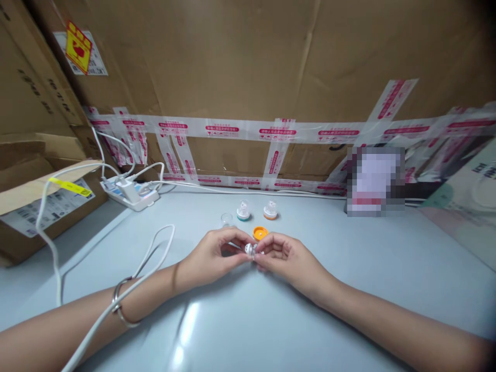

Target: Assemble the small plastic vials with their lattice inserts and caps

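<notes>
Over the middle of the table (310,315), my left hand (217,256) and my right hand (284,261) meet fingertip to fingertip. Between them they pinch a small white-and-clear plastic piece (250,249) with dark dots on its white end; fingers hide part of it. Just behind the fingertips lies a round orange cap (260,233), hollow side up. A clear dome cover (227,219) stands beyond my left hand. Farther back are two small clear-domed capsules with white insides, a teal-based capsule (244,211) and an orange-based capsule (270,210).
A white power strip (132,194) with plugs sits back left; its white cable (50,243) loops across my left forearm. An open cardboard box (50,201) is at left, a large taped carton (232,62) behind. A blurred upright object (374,181) and a printed package (468,191) stand right.
</notes>
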A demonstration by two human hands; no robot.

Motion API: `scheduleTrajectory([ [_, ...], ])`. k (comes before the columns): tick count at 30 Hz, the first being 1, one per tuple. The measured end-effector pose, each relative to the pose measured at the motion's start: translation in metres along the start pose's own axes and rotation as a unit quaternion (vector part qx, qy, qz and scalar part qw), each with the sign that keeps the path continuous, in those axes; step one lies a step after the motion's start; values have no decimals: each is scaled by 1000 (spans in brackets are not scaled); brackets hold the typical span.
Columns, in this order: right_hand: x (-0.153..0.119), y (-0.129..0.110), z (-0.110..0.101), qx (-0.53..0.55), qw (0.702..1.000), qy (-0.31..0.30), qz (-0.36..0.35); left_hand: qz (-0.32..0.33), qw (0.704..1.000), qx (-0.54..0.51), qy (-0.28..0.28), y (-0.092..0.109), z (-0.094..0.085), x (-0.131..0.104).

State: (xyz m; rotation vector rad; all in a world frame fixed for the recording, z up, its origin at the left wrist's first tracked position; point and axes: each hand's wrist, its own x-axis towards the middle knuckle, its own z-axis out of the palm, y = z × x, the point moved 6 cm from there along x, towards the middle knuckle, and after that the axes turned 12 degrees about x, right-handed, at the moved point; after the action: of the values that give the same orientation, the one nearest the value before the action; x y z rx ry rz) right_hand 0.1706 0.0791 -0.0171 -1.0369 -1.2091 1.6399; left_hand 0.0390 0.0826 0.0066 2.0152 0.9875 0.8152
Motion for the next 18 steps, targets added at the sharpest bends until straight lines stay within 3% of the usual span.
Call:
scheduleTrajectory([
  [8,0,1,-3,2,1000,3,-2,-35,994,-97,-23,-12,3,6],
  [12,0,2,-7,40,998,34,38,52,998,37,2,4,-3,2],
  [18,-1,2,-9,33,997,55,53,175,967,183,3,18,-4,-7],
])
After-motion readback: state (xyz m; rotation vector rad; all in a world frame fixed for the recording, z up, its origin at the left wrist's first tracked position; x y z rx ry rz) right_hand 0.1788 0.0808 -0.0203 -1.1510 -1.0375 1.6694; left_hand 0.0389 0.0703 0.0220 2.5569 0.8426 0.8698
